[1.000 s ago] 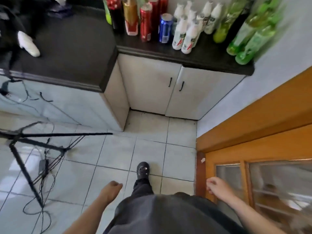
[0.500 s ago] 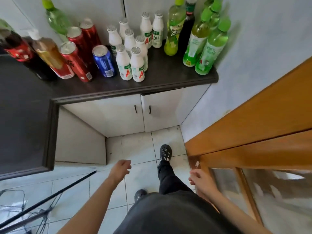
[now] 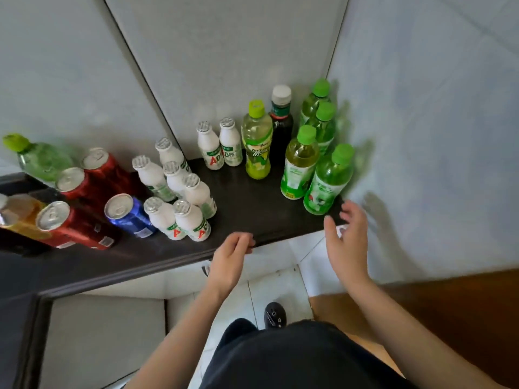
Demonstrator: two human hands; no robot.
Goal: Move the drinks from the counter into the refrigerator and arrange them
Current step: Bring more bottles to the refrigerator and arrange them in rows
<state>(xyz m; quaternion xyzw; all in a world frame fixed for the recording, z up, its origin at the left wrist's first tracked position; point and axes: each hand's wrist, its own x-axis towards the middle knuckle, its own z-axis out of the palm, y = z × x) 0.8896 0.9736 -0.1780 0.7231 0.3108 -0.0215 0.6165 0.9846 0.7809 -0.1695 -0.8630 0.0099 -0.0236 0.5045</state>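
dark corner table holds all drinks: cans at 9 o'clock, white bottles centre, green bottles at 2 o'clock against the wall. right hand, fingers spread and empty, just beside front green bottle, likely first pick; left hand loosely curled, empty, at table edge.

Bright, soft daylight falls from the left, so the green bottles and the right hand throw pale, green-tinged shadows onto the wall at the right. The dark surface shows little glare, though the can tops shine. The wide lens bends the wall seams and leans the cans outward at the softer left edge.
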